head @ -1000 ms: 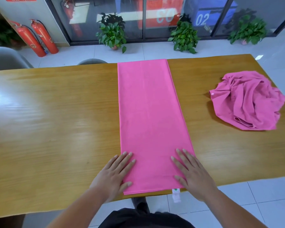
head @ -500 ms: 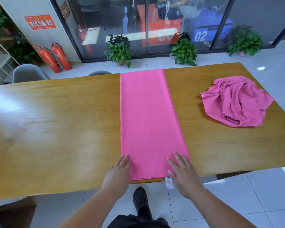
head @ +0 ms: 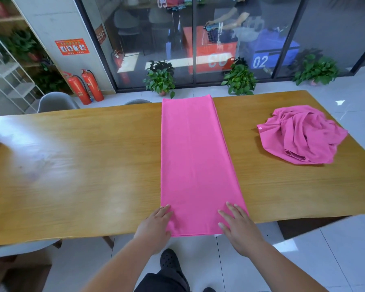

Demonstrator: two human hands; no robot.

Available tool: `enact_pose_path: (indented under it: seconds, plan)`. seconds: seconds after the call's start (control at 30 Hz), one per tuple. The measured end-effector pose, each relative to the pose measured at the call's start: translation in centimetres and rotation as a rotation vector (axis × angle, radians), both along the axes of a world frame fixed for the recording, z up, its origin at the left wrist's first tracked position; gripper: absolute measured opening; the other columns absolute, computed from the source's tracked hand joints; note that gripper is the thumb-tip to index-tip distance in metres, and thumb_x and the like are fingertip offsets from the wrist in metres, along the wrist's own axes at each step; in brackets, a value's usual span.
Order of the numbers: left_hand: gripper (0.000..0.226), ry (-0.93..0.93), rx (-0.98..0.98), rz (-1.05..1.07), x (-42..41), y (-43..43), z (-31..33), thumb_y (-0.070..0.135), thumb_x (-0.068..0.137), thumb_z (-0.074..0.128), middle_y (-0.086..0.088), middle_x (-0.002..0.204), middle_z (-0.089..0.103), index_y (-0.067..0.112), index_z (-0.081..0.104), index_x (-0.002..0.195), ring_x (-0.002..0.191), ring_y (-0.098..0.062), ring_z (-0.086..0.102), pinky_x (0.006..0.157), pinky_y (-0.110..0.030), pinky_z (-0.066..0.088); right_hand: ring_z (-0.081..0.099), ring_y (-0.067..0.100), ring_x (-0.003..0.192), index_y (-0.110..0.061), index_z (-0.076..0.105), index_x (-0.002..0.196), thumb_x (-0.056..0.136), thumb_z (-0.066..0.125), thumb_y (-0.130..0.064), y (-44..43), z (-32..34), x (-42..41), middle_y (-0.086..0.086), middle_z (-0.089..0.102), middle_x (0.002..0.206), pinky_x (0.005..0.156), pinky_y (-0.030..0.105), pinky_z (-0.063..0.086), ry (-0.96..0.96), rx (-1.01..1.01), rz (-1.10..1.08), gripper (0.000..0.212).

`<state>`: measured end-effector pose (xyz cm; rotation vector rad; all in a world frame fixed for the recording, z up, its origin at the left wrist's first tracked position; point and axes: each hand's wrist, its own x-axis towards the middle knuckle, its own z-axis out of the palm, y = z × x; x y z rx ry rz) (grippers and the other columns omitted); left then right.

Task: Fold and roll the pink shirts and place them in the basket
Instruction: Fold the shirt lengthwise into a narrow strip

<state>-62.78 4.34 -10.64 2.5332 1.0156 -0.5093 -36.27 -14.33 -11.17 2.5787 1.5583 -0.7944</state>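
Wooden table (head: 82, 165) (shirt (head: 194, 165) atop), tiled floor (head: 346, 256).

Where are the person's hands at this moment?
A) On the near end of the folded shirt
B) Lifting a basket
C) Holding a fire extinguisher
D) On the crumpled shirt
A: the left hand and right hand rest with straight fingers on the near end of the folded shirt, while the crumpled shirt lies apart to the right.
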Motion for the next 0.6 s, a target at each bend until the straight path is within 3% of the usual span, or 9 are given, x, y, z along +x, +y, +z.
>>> enact_pose_path:
  seconds: [0.1, 0.2, 0.3, 0.43, 0.6]
  plan:
    - [0.065, -0.023, 0.016, 0.005, 0.5, 0.5, 0.4, 0.037, 0.101, 0.049, 0.013, 0.171, 0.025, 0.028, 0.033, 0.164, 0.155, -0.015, 0.03, 0.12, -0.04, 0.041, 0.009, 0.023, 0.162, -0.04, 0.031, 0.163, 0.101, 0.005, -0.073, 0.8, 1.1, -0.7, -0.005, 0.01, 0.177, 0.131, 0.041, 0.016, 0.021, -0.014, -0.075, 0.075]
    - [0.049, -0.027, 0.045, -0.024, 1.6, 1.5, 1.2, 0.042, 0.101, 0.047, 0.011, 0.145, 0.052, 0.026, 0.053, 0.147, 0.131, -0.016, 0.051, 0.106, -0.038, 0.049, 0.032, 0.027, 0.151, -0.036, 0.045, 0.155, 0.109, 0.03, -0.06, 2.4, 2.0, -1.5, 0.0, 0.031, 0.169, 0.121, 0.042, 0.035, -0.074, -0.052, -0.093, 0.053]
    - [0.041, -0.039, 0.059, -0.065, 2.5, 4.0, 1.6, 0.043, 0.102, 0.046, 0.007, 0.129, 0.059, 0.028, 0.057, 0.138, 0.123, -0.019, 0.058, 0.104, -0.038, 0.048, 0.039, 0.03, 0.144, -0.031, 0.042, 0.156, 0.108, 0.037, -0.058, 5.7, 2.8, -2.5, 0.007, 0.037, 0.161, 0.111, 0.043, 0.043, -0.107, -0.05, -0.119, 0.055]
    - [0.051, -0.08, 0.059, -0.075, 1.9, 8.4, 1.9, 0.042, 0.103, 0.049, 0.007, 0.153, 0.044, 0.032, 0.043, 0.152, 0.139, -0.021, 0.045, 0.112, -0.041, 0.043, 0.018, 0.035, 0.158, -0.032, 0.023, 0.166, 0.107, 0.045, -0.056, 11.2, 3.2, -4.4, 0.005, 0.008, 0.176, 0.124, 0.051, 0.032, -0.003, 0.009, -0.065, 0.068]
    - [0.065, -0.041, 0.076, -0.116, -0.3, 15.3, 1.5, 0.043, 0.104, 0.055, 0.0, 0.172, 0.016, 0.032, 0.029, 0.162, 0.156, -0.028, 0.024, 0.12, -0.047, 0.037, -0.004, 0.035, 0.162, -0.037, -0.004, 0.168, 0.106, 0.043, -0.061, 17.1, 3.1, -8.5, -0.001, -0.014, 0.177, 0.132, 0.053, 0.01, 0.058, -0.021, 0.06, 0.082]
